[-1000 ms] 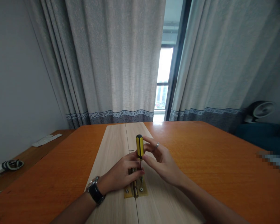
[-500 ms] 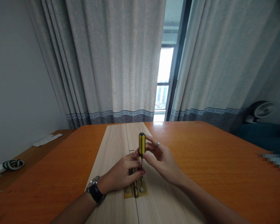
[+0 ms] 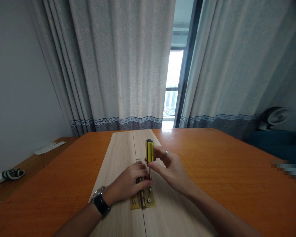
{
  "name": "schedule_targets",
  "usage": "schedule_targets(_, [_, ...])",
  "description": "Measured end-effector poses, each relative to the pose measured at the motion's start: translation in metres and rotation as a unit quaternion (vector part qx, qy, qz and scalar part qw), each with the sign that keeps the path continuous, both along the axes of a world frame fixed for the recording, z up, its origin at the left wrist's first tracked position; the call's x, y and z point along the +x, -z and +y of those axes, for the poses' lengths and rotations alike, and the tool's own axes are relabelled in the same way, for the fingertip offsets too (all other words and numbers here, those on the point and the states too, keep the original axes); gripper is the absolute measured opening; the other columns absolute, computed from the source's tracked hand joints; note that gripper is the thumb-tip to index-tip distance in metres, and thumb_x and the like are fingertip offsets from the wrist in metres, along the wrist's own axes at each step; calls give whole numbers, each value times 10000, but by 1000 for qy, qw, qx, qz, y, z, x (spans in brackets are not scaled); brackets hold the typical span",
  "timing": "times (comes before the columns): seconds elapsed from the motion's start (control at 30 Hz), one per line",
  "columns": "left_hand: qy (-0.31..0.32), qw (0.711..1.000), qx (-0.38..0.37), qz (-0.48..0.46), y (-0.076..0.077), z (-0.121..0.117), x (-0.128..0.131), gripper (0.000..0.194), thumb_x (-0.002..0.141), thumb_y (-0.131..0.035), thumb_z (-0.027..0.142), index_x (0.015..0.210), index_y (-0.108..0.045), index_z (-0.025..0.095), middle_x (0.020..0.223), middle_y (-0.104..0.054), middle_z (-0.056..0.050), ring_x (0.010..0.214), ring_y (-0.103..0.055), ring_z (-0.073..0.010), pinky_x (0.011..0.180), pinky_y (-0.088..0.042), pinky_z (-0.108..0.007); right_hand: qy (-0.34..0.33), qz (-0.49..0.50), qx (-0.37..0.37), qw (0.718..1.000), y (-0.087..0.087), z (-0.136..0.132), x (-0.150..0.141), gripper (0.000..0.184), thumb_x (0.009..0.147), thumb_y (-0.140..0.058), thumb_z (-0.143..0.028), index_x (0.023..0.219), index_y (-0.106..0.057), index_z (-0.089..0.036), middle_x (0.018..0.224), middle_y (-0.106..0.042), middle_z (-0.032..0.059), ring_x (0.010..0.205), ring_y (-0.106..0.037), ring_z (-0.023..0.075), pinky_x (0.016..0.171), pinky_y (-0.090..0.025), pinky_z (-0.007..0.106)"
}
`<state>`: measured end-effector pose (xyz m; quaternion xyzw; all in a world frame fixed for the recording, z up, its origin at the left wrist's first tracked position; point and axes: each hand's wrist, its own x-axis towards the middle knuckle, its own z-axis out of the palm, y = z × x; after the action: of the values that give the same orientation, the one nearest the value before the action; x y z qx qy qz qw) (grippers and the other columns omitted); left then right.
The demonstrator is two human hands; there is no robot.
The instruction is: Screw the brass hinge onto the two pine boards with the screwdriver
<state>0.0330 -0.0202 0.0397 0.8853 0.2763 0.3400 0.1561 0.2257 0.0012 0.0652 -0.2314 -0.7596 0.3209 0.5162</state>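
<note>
A yellow-and-black screwdriver point(image 3: 149, 151) stands upright, its metal shaft running down to a screw point(image 3: 149, 190) in the right leaf of a brass hinge point(image 3: 135, 205). Around the handle are the thumb and fingers of my right hand point(image 3: 172, 169), which wears a ring. My left hand point(image 3: 130, 181), with a watch at the wrist, rests over the hinge's upper part and pinches the lower shaft between thumb and fingers. Two screw heads show in the hinge's near end. The hinge lies across the seam of two pale wooden boards point(image 3: 118, 154); its far end is hidden under my left hand.
The boards lie on an orange wooden table point(image 3: 212, 164). To the left are a power strip with a coiled cable point(image 3: 13, 173) and a white paper-like item point(image 3: 49, 148). A fan point(image 3: 277, 117) stands at the right, curtains point(image 3: 125, 65) behind.
The screwdriver handle has turned a little and my right fingers have shifted on it. My left hand has stayed almost in place.
</note>
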Motion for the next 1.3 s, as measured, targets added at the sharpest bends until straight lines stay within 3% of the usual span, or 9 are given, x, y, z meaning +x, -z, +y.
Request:
schedule_targets(0.17, [-2, 1000, -16, -2, -2, -1, 0, 113, 947, -614, 219, 873, -670, 155, 969, -683, -65, 1042, -593, -201, 952, -458, -306, -54, 33, -33, 997, -3, -4, -2, 351, 909, -587, -205, 1259, -598, -228, 994, -713, 60, 938, -653, 195, 882, -497, 401])
schedule_targets(0.47, [5, 999, -45, 9, -4, -2, 2, 98, 944, -606, 212, 885, -671, 167, 976, -665, -63, 1004, -598, -194, 906, -478, -300, -118, 63, -76, 988, -7, -7, -1, 324, 956, -500, -255, 1265, -585, -210, 971, -704, 69, 954, -661, 200, 892, -515, 400])
schedule_targets(0.63, [-2, 999, -36, 11, -1, 0, 2, 113, 937, -624, 231, 851, -657, 165, 914, -679, -56, 980, -590, -204, 896, -473, -319, -64, 24, -46, 997, -8, -6, 0, 347, 920, -586, -294, 1264, -599, -245, 1055, -660, 62, 976, -619, 201, 876, -493, 379])
schedule_targets(0.77, [-3, 1000, -28, 0, 1, 0, 1, 147, 934, -638, 257, 827, -652, 159, 973, -691, -72, 987, -598, -208, 900, -475, -325, 14, -37, -12, 999, -8, -4, 0, 346, 868, -674, -316, 1210, -659, -265, 914, -607, 25, 872, -563, 187, 796, -472, 355])
schedule_targets(0.9, [-5, 1000, -26, 8, 1, 1, 1, 155, 937, -637, 281, 845, -667, 160, 977, -693, -74, 1010, -599, -214, 917, -475, -327, -4, -23, -31, 999, -5, -1, 0, 311, 843, -701, -305, 1148, -691, -244, 857, -593, 12, 828, -557, 172, 792, -481, 350])
schedule_targets(1.0, [2, 999, -36, 22, -1, 1, 1, 160, 959, -604, 291, 928, -694, 163, 988, -690, -75, 1048, -593, -215, 951, -469, -331, -10, 23, -54, 998, -2, 0, -1, 466, 834, -707, -283, 1291, -624, -250, 943, -647, 27, 838, -592, 164, 807, -501, 350])
schedule_targets(1.1, [6, 999, -45, 26, -2, 0, 1, 144, 963, -588, 254, 989, -700, 168, 1005, -684, -73, 1070, -589, -209, 978, -462, -327, -31, 32, -57, 997, -3, -2, -1, 481, 885, -648, -264, 1360, -575, -242, 979, -692, 50, 894, -641, 177, 855, -507, 371])
schedule_targets(1.3, [-3, 999, -35, 19, -2, 0, 2, 126, 943, -607, 220, 851, -667, 158, 916, -669, -59, 987, -601, -196, 908, -480, -305, -81, 31, -44, 995, -9, -6, 1, 391, 970, -518, -269, 1357, -562, -236, 991, -712, 65, 917, -662, 186, 870, -512, 385])
